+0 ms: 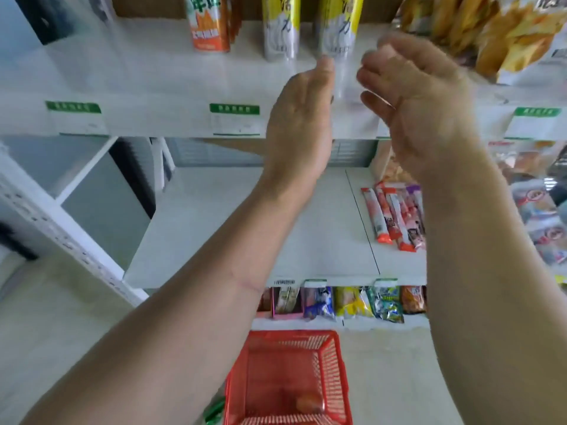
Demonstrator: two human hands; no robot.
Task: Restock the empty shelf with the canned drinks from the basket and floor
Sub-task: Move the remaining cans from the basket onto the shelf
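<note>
Both hands raised at the front edge of the top shelf (147,87), palms facing each other, neither touching anything. Left hand (302,118) flat and upright, fingers straight, holding nothing. Right hand (414,96) just beside it, fingers loosely curled and blurred, holding nothing either. In the gap between them, at the back, a yellow can (339,23) upright on the shelf; a second yellow can (280,26) just left of it, then an orange can (208,23) further left. Orange snack bags (491,32) to the right on the same shelf. Green price tags (234,109) along the shelf's front lip.

Below, a middle shelf (245,225), with sausage packs (395,216) lying at its right end. Under that, small sweet packets (352,302) in a row. On the floor, a red basket (285,378), something small and orange-red in its bottom, too blurred to name. Beside its left wall, a green thing (214,411) on the floor, also unclear.
</note>
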